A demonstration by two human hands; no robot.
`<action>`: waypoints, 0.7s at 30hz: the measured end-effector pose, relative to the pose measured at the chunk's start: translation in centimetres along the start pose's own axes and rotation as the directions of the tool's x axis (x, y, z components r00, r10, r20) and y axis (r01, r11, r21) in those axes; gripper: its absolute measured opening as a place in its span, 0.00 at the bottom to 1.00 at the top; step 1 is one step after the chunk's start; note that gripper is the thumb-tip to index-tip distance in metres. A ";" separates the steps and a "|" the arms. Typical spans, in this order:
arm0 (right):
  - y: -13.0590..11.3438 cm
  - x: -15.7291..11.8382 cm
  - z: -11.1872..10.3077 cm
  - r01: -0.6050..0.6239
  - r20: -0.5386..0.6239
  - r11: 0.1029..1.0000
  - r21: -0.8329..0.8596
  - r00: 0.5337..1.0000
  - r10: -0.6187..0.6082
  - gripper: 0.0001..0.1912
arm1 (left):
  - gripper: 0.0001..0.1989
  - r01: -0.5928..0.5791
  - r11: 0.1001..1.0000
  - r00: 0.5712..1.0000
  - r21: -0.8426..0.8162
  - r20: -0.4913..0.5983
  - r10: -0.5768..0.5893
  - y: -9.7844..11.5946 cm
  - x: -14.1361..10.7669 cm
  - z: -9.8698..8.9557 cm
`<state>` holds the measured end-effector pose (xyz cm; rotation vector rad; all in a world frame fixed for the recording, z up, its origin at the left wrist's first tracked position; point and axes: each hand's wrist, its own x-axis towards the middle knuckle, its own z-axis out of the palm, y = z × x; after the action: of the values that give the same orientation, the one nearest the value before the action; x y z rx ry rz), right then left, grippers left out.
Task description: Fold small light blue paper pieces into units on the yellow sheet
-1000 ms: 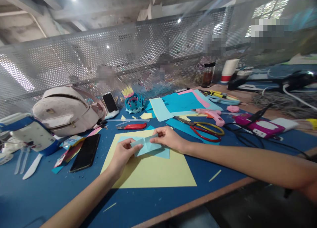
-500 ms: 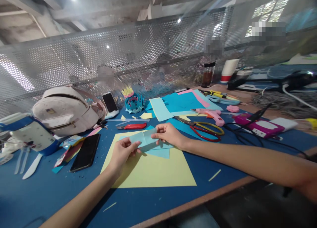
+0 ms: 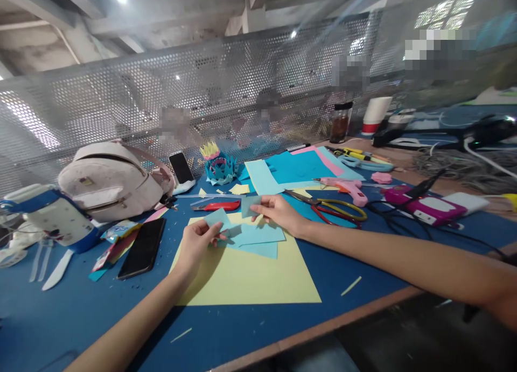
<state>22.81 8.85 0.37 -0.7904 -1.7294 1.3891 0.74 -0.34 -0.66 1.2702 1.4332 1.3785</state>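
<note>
My left hand (image 3: 201, 241) pinches a small light blue paper piece (image 3: 218, 218) between thumb and fingers. A second light blue paper piece (image 3: 249, 206) is gripped by my right hand (image 3: 276, 213), a little to the right and apart from the first. Below both hands, light blue paper sheets (image 3: 258, 243) overlap on a large pale yellow sheet (image 3: 250, 280). Just beyond lie a red utility knife (image 3: 222, 205) and scissors (image 3: 339, 209) with red and yellow handles.
A blue paper flower crown (image 3: 221, 169) stands at the back near a propped phone (image 3: 181, 168). On the left are a backpack (image 3: 109, 181), a flat black phone (image 3: 142, 248) and a large blue-white cup (image 3: 60, 218). A pink glue gun (image 3: 346, 188) and magenta device (image 3: 422, 205) lie right.
The single light blue paper both hands held between them is now two separate pieces, one in each hand. My hands have moved slightly apart.
</note>
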 end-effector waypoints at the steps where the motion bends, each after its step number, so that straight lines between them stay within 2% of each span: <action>1: 0.1 -0.2 0.3 0.006 0.023 1.000 -0.011 1.000 -0.006 0.23 | 0.20 -0.004 1.000 1.000 0.012 0.022 0.003 0.0 -0.1 0.2; 7: 1.0 -0.6 0.7 0.059 0.094 0.992 -0.112 0.994 -0.048 0.18 | 0.17 -0.089 0.989 0.989 0.116 0.126 0.075 0.5 -0.7 0.7; 10: 1.4 -0.3 0.3 0.076 0.114 0.983 -0.166 0.992 -0.057 0.21 | 0.13 -0.160 0.968 0.985 0.195 0.088 0.145 0.7 -0.5 0.3; 14: 1.4 -0.1 0.0 0.103 0.145 0.964 -0.244 0.987 -0.069 0.18 | 0.18 -0.223 0.937 0.973 0.267 0.008 0.230 0.1 0.4 -0.9; 18: 0.6 -0.1 -0.4 0.146 0.156 0.921 -0.361 0.983 -0.095 0.15 | 0.21 -0.190 0.944 0.980 0.271 -0.008 0.200 -0.7 1.6 -2.2; 21: -0.4 -0.4 -1.0 0.155 0.206 0.867 -0.474 0.977 -0.063 0.22 | 0.24 -0.164 0.948 0.986 0.274 0.050 0.156 -0.7 2.2 -2.8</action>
<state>23.82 8.93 0.77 -0.8292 -2.2831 0.9760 -2.51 1.22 -0.77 1.6094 1.5731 1.2888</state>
